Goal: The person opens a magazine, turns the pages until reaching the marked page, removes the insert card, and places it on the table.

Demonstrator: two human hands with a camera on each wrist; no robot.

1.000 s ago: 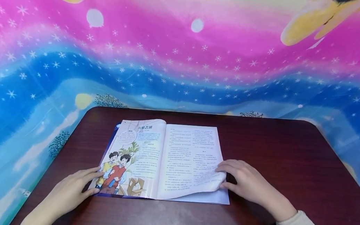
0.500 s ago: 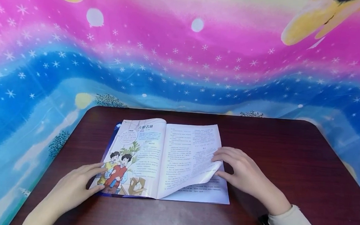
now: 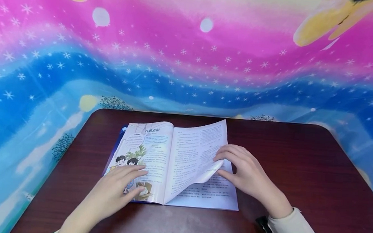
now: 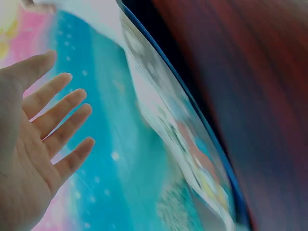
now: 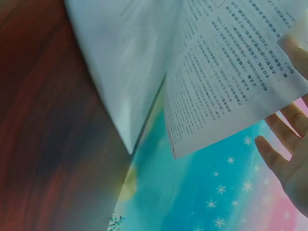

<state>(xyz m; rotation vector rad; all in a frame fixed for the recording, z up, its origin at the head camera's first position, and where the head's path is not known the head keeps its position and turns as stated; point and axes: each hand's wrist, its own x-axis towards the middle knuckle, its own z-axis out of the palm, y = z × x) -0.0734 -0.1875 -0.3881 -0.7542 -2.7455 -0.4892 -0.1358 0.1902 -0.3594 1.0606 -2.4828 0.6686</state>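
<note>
An open magazine (image 3: 156,154) lies on the dark wooden table, its left page showing a drawing of two figures and a cardboard box. My right hand (image 3: 245,174) pinches the outer edge of the right-hand page (image 3: 192,149) between thumb and fingers. That page bends upward, baring part of the printed page (image 3: 218,198) underneath. In the right wrist view the lifted page (image 5: 216,82) shows its printed underside, with my thumb on one face and the fingers on the other. My left hand (image 3: 113,187) hovers above the left page, fingers spread and holding nothing, covering part of the drawing.
The reddish-brown table (image 3: 303,168) has rounded far corners and extends to both sides of the magazine. Behind it hangs a pink and blue cloth (image 3: 183,73) printed with snowflakes. A blue cover edge (image 3: 117,144) peeks out beneath the left page.
My right hand has drawn the page's edge up and leftward, uncovering more of the page below. The left hand has left the magazine's left edge and moved right over the left page.
</note>
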